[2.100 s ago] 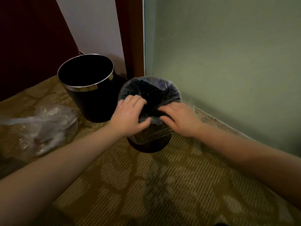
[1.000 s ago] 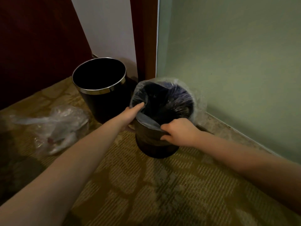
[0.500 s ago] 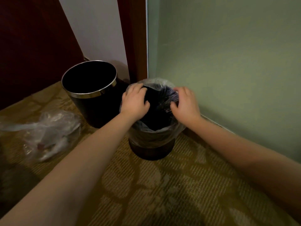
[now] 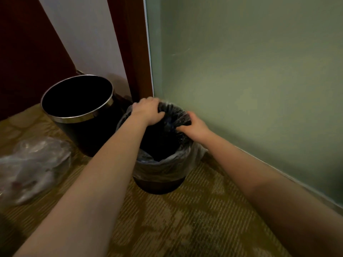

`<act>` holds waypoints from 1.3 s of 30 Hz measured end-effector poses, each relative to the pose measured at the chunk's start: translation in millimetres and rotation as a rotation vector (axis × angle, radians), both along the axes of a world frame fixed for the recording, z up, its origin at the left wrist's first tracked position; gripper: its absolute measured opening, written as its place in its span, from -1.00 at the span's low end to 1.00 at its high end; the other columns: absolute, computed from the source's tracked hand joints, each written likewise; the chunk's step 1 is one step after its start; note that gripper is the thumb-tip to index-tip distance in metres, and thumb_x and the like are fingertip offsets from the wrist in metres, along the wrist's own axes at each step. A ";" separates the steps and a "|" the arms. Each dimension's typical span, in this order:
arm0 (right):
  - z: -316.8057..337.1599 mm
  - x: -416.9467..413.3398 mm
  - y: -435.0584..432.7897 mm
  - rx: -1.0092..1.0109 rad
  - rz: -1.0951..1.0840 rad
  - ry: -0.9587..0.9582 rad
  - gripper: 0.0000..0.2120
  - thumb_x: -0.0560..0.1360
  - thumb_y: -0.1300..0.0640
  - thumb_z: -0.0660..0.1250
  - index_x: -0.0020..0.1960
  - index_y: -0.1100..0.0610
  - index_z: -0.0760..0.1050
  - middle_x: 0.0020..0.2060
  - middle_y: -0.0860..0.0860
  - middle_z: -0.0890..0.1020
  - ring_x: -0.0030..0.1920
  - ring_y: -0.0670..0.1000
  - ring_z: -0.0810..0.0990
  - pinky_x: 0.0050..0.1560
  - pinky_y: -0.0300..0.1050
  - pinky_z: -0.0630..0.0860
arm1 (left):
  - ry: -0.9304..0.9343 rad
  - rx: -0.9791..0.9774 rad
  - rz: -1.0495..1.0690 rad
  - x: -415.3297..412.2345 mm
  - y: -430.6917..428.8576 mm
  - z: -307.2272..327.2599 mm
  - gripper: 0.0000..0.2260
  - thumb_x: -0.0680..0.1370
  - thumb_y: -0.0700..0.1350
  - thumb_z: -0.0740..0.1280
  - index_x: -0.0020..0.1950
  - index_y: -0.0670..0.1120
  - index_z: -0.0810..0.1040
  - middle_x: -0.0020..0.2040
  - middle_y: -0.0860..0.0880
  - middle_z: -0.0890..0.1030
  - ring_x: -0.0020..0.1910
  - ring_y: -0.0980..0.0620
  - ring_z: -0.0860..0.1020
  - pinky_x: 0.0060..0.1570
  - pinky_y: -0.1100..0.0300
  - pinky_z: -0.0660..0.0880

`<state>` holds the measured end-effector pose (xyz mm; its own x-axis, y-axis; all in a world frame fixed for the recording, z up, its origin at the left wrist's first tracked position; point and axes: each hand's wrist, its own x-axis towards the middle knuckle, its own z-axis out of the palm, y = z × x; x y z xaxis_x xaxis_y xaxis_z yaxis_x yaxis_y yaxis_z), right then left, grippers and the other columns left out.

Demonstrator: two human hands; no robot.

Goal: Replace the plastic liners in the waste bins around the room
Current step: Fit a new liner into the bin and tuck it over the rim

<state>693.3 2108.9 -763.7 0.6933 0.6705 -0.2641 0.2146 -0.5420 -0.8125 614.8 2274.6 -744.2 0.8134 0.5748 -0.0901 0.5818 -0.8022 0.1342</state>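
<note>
Plastic liner [image 4: 163, 168] sits in the small bin [image 4: 159, 187] on the carpet [image 4: 185, 229], in the corner.
Left hand [image 4: 148, 112] and right hand [image 4: 194, 127] each close their grip over the far rim, pinching the liner. The green wall [image 4: 241, 71] is close behind; a larger black bin [image 4: 78, 117] stands just beside on the left, and a crumpled clear bag [image 4: 33, 167] lies further left.

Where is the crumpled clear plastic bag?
Head view: the crumpled clear plastic bag lies on the patterned carpet at far left, beside the silver-rimmed black bin.
</note>
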 end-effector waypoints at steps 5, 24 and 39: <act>-9.3 6.6 -6.0 0.027 -0.041 0.255 -0.68 0.49 0.14 0.40 0.22 0.14 0.49 0.14 0.15 0.62 0.08 0.13 0.62 0.20 0.06 0.53 | 0.081 0.047 0.176 -20.5 16.8 -4.5 -0.53 0.52 0.21 0.26 0.20 -0.15 0.37 -0.05 -0.14 0.53 -0.02 -0.21 0.55 -0.17 0.05 0.48; 39.5 22.7 7.7 -0.346 0.078 -0.131 -0.56 0.62 -0.12 0.16 0.12 0.26 0.53 -0.05 0.26 0.60 -0.26 0.19 0.58 -0.24 -0.04 0.56 | -0.018 -0.508 -0.065 -16.7 -129.7 4.7 -0.47 0.57 0.26 0.14 0.09 -0.19 0.59 0.05 -0.22 0.60 0.04 -0.19 0.56 -0.09 0.11 0.43; 12.3 8.8 33.4 -0.414 0.151 -0.358 -0.66 0.43 -0.03 0.30 0.11 0.15 0.58 0.06 0.17 0.64 -0.01 0.20 0.61 -0.06 -0.10 0.51 | 0.211 -0.256 -0.337 -79.4 -118.3 -2.5 -0.86 0.49 -0.13 0.36 -0.19 -0.03 0.40 -0.18 -0.01 0.47 -0.05 -0.10 0.55 -0.21 0.11 0.43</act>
